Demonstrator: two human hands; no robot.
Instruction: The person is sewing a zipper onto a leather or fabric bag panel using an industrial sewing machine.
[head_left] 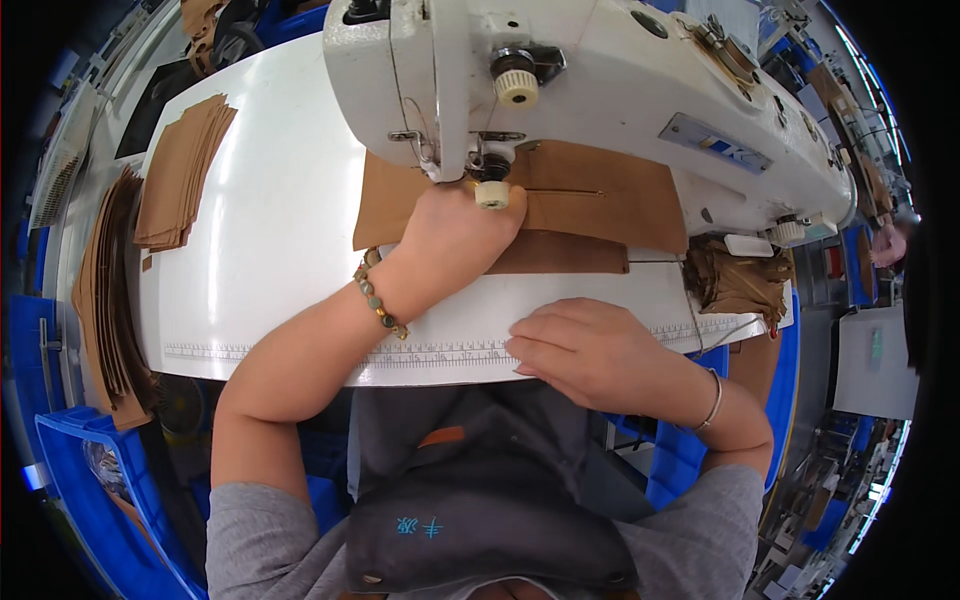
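Note:
A brown panel [610, 205], which looks like leather or cloth, lies under the head of a white sewing machine [590, 90]. A slit or zip-like line runs along the panel, and a second brown strip [560, 258] lies along its near edge. My left hand [455, 235] is on the panel right by the needle area, its fingers curled. The machine's knob [492, 193] and parts hide its fingertips, so what they pinch does not show. My right hand [595, 350] rests on the table's front edge over the printed ruler [430, 355], fingers stretched out and holding nothing.
A stack of brown pieces [185, 170] sits on the white table [290, 200] at the left, with longer brown pieces [105, 290] hanging beside it. Bundled brown pieces [735, 280] lie at the right. Blue bins [75, 450] flank the table.

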